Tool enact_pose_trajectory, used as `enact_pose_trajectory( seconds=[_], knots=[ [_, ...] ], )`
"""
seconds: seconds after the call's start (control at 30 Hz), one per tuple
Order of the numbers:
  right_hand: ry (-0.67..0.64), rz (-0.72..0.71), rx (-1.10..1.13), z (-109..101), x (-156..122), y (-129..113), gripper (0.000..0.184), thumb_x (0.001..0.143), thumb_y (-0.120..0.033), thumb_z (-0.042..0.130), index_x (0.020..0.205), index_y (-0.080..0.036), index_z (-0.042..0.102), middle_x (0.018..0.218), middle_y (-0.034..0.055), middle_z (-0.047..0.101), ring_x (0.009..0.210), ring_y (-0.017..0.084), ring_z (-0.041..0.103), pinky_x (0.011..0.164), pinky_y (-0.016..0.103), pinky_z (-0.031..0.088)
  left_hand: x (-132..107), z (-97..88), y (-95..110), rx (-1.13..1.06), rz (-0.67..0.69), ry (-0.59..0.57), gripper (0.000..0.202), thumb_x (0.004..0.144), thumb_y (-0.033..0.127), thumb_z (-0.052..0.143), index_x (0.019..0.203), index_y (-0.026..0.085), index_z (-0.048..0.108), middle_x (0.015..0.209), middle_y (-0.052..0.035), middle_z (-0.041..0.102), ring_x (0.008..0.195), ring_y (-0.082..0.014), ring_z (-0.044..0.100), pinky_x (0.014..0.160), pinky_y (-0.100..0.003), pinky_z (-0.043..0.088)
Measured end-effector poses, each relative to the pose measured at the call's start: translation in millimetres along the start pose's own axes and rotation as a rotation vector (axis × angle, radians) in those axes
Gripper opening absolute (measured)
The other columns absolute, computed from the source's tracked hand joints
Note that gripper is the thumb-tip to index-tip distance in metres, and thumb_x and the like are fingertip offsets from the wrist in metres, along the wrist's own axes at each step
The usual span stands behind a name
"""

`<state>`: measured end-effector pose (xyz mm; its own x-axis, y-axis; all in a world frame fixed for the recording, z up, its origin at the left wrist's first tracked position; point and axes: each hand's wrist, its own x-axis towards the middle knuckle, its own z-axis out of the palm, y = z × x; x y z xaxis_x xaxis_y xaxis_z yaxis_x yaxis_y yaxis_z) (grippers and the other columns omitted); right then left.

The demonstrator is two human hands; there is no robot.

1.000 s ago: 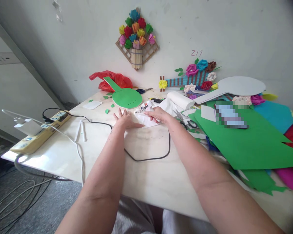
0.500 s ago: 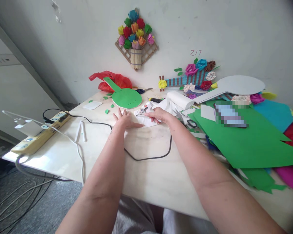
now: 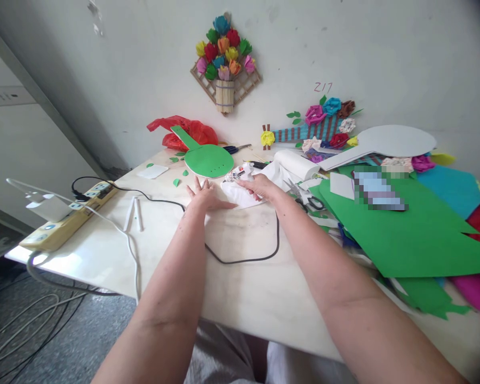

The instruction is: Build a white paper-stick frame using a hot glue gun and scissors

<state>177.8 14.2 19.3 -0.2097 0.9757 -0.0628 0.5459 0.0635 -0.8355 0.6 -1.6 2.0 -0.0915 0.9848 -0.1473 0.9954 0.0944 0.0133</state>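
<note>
My left hand (image 3: 205,195) lies on the table with its fingers spread, the thumb resting along the near edge of a thin white sheet (image 3: 239,198). My right hand (image 3: 261,186) is closed, its thumb and fingers pinching the sheet, which looks like soft paper. Just beyond the right fingertips is a small white item with dark print (image 3: 237,173), partly hidden. A white roll (image 3: 296,164) lies behind the right hand, with loose white material in front of it. Beside the right wrist are scissors (image 3: 314,202) with dark handles.
A green paddle-shaped cutout (image 3: 209,161) lies beyond my left hand. Green sheets (image 3: 416,229) and a blurred phone (image 3: 378,189) cover the right side. A yellow power strip (image 3: 64,224) stands at left. A black cable (image 3: 240,262) loops between my forearms.
The white sheet has shifted near my right fingers and shows more plain white below the printed item. My left hand stays spread in place. The whole view has moved slightly.
</note>
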Motion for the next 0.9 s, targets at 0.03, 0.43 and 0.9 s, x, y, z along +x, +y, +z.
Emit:
enact_pose_trajectory(
  seconds=[0.03,0.43,0.9],
  knots=[
    [-0.016,-0.006,-0.007,-2,-1,0,0.04,0.075,-0.052,0.059,0.064,-0.016,0.048,0.045,-0.0033,0.044,0.033,0.007,0.041,0.033,0.019,0.029,0,-0.2,0,-0.001,0.002,-0.001,0.115,0.051,0.077,0.05,0.144,0.018,0.015,0.151,-0.0079,-0.002,0.128,-0.0362,-0.027,0.099,-0.065,-0.008],
    [-0.043,0.005,-0.097,-1,-2,1,0.042,0.071,-0.055,0.061,0.061,-0.017,0.047,0.042,-0.0023,0.044,0.034,0.009,0.042,0.034,0.021,0.029,0,0.3,0,-0.003,-0.007,-0.007,0.116,0.05,0.078,0.049,0.144,0.02,0.014,0.151,-0.0064,-0.004,0.129,-0.0364,-0.026,0.1,-0.064,-0.006],
    [-0.095,-0.007,0.006,0,-6,-1,0.037,0.073,-0.05,0.062,0.075,-0.014,0.056,0.048,-0.0029,0.05,0.031,0.004,0.039,0.032,0.017,0.028,3,1.1,0,-0.005,-0.007,-0.017,0.114,0.051,0.078,0.049,0.144,0.021,0.014,0.151,-0.0056,-0.006,0.128,-0.0355,-0.028,0.1,-0.064,-0.007]
  ],
)
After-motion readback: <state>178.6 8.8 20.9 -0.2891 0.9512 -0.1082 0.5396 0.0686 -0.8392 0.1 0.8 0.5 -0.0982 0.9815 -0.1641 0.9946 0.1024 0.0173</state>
